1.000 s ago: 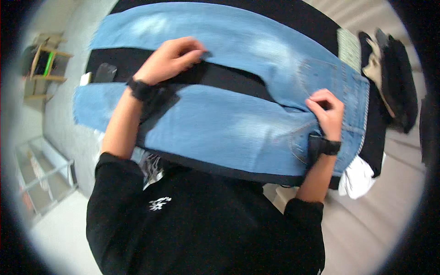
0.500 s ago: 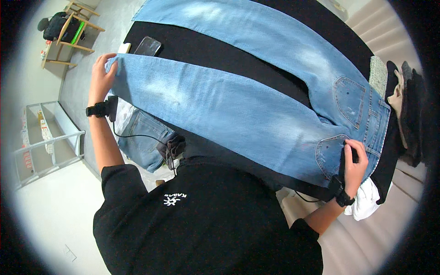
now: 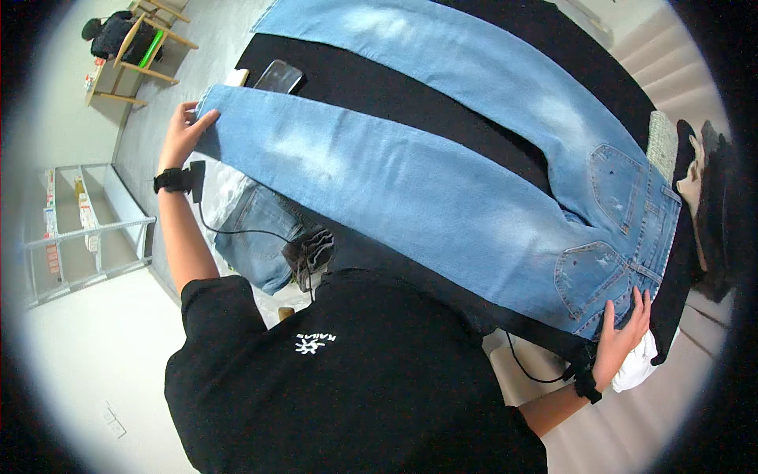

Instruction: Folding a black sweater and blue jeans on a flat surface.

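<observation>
Light-blue jeans (image 3: pixel 395 189) lie spread on a black-covered table (image 3: pixel 371 79), back pockets up. Their waistband is on the right, and the two legs run apart to the left. At the near leg's hem, my left hand (image 3: pixel 186 134) pinches the denim, thumb on top and the other fingers partly hidden behind the edge. My right hand (image 3: pixel 624 340) rests at the near side of the waistband, just below a back pocket (image 3: pixel 591 276). Its fingers are spread and touch the denim.
A phone (image 3: pixel 279 77) lies beyond the near hem. Other folded jeans (image 3: pixel 257 237) sit low beside my left forearm. White cloth (image 3: pixel 636 365) hangs by my right hand; dark garments (image 3: pixel 714 213) are at the far right. A shelf (image 3: pixel 87 229) and a seated person (image 3: pixel 118 38) are at the left.
My right hand has moved from the near back pocket down to the side of the waistband, and its fingers have spread. My left hand stays at the hem. The whole view has shifted slightly.
</observation>
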Motion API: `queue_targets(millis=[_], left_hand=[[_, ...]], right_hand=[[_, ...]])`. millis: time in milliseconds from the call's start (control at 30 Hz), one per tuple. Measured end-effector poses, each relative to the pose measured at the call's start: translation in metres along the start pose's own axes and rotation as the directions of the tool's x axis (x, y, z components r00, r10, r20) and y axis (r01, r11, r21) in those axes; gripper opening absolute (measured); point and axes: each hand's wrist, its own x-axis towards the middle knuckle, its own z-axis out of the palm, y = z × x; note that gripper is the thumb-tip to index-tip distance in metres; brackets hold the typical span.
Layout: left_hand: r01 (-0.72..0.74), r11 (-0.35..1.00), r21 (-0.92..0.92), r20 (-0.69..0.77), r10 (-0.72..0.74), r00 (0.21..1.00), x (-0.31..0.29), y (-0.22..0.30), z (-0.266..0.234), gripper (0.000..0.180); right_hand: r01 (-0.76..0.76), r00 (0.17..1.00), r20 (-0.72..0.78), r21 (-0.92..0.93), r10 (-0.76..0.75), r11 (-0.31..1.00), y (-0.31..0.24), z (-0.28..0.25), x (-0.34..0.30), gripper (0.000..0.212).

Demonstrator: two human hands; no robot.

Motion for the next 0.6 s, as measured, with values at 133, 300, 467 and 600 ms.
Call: queue_targets(millis=[133,300,467,600], left_hand=[[-0.017,0.998,-0.062,0.032,0.019,0.999,-0.002,-0.016,-0.019,0.051],[-0.035,0.969,-0.244,0.122,0.066,0.99,0.009,-0.041,-0.017,0.042],[0.029,0.921,-0.388,0.151,0.032,0.988,0.014,-0.047,-0.014,0.037],[-0.104,0.935,-0.339,0.163,0.167,0.972,0.044,-0.095,-0.032,0.027]], right_hand=[[-0.092,0.995,-0.022,0.147,0.097,0.985,0.002,-0.005,-0.01,0.058],[-0.397,0.917,0.145,0.426,0.372,0.813,0.025,-0.006,-0.028,0.059],[-0.482,0.853,0.23,0.69,0.468,0.541,0.041,0.007,-0.034,0.049],[-0.574,0.817,0.363,0.581,0.447,0.577,0.049,0.006,-0.032,0.039]])
